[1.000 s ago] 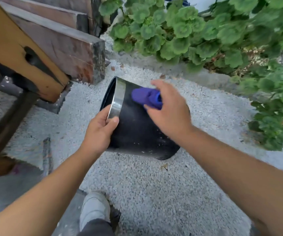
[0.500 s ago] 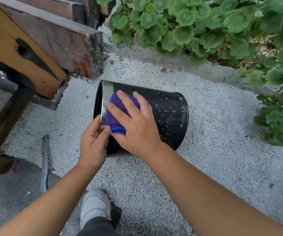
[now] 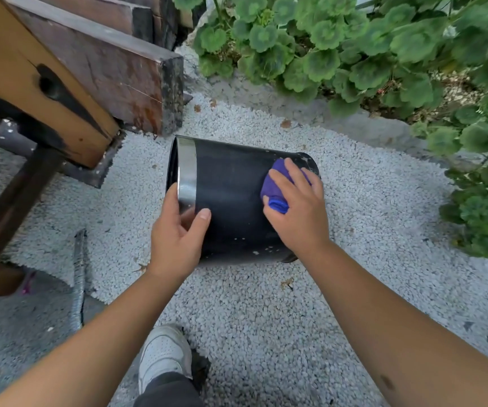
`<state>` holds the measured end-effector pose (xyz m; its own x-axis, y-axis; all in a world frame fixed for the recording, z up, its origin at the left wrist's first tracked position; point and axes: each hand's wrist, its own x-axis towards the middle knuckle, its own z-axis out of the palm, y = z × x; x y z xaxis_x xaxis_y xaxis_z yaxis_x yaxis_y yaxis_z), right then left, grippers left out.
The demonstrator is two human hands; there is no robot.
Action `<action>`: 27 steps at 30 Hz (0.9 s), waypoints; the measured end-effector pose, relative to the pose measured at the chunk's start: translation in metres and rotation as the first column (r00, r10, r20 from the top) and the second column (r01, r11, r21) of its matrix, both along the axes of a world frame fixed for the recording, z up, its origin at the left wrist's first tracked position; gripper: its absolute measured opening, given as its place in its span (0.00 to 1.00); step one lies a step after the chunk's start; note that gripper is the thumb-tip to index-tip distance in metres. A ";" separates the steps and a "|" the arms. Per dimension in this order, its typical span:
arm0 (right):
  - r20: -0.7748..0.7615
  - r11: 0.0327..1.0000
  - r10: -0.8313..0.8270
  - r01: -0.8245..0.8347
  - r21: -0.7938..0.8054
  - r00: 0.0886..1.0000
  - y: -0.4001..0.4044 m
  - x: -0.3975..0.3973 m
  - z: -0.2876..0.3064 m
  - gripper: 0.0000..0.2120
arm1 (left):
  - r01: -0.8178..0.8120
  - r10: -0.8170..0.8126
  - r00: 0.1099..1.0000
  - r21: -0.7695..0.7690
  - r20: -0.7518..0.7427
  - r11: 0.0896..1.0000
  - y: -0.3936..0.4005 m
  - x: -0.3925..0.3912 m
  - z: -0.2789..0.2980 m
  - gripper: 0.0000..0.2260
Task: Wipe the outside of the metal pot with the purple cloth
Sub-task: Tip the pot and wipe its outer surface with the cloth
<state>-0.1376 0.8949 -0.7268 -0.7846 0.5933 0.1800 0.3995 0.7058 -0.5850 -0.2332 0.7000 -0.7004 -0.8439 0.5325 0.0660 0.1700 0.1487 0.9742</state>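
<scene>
My left hand [image 3: 178, 233] is holding the pot [image 3: 236, 201] by its rim; my right hand [image 3: 297, 207] is pressing the cloth [image 3: 275, 186] near its bottom. Next I should turn it.

No readable text, label or number anywhere.

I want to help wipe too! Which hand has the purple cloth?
The right hand presses the purple cloth on the pot near its bottom end. The left hand only holds its shiny rim.
</scene>
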 end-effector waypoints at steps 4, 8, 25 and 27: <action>-0.001 0.994 -0.047 0.047 -0.103 0.999 0.011 0.000 -0.001 0.24 | 0.038 -0.087 0.975 -0.230 -0.207 0.973 0.008 -0.007 0.000 0.25; -0.021 0.978 -0.094 0.088 -0.188 0.995 0.018 0.003 0.003 0.26 | 0.174 -0.186 0.981 -0.188 -0.050 0.967 0.015 0.000 -0.002 0.30; -0.244 0.992 0.128 -0.126 0.025 0.961 -0.043 -0.025 0.039 0.23 | 0.136 -0.171 0.981 -0.307 -0.090 0.942 0.011 -0.002 -0.005 0.38; -0.162 0.998 0.037 -0.045 -0.041 0.986 -0.023 -0.016 0.026 0.24 | 0.131 -0.143 0.990 -0.275 -0.022 0.952 0.010 -0.002 -0.005 0.38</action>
<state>-0.1539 0.8717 -0.7007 -0.7713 0.5714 0.2803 0.2686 0.6916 -0.6705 -0.2350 0.7103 -0.7057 -0.7613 0.6452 -0.0649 0.2460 0.3800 0.8917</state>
